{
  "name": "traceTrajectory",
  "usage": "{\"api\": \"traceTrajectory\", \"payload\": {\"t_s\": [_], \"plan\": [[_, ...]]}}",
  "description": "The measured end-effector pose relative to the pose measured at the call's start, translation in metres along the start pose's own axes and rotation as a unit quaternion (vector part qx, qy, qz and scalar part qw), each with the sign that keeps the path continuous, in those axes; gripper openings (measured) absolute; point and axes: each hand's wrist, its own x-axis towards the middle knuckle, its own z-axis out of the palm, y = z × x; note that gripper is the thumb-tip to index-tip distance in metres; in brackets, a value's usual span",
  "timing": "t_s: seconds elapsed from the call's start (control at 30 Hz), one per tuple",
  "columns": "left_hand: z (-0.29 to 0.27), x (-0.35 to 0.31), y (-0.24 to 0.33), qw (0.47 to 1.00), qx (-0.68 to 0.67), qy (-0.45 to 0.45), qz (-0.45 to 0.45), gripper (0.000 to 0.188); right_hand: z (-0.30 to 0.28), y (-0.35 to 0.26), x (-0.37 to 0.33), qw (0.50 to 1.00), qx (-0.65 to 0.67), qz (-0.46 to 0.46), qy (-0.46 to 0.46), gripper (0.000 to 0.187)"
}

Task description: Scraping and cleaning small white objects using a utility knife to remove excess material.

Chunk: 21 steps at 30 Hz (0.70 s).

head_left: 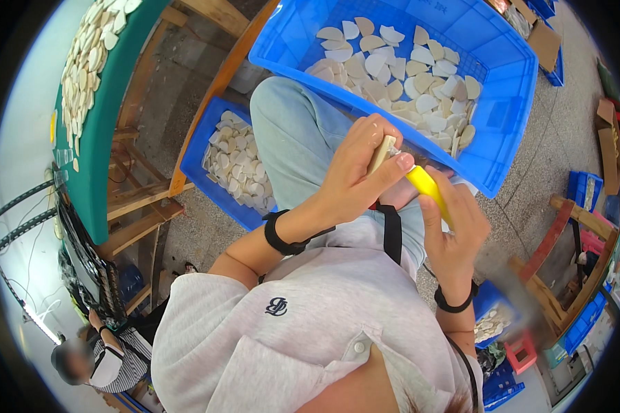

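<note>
My left hand (365,162) is closed around a pale cream flat piece (380,155), held on edge between fingers and thumb. In my right hand (455,224) is a tool with a yellow handle (427,186), its front end pointing at the piece. Something small and shiny shows between the two; I cannot make out the tool's tip. Both hands are close together above my lap, at the near edge of a large blue crate (510,113). Inside that crate lie many loose half-round cream and white pieces (420,82).
A smaller blue bin (194,155) of similar pieces stands left of my leg. Far left, a green-topped table (127,82) carries a pile of them. Another blue bin (492,296) and a red stool (521,352) are at the right. A person (114,358) sits at lower left.
</note>
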Motion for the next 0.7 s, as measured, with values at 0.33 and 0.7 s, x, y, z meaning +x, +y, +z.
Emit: {"api": "traceTrajectory", "payload": {"t_s": [0.33,0.7], "plan": [[-0.002,0.002,-0.010,0.995,0.051,0.021,0.084,0.027,-0.004,-0.002,0.000,0.999,-0.031,-0.010,-0.024,0.029],[-0.005,0.002,-0.015,0.991,0.084,0.026,0.102,0.026,-0.001,-0.004,-0.001,0.997,-0.073,-0.017,-0.021,0.032]]}}
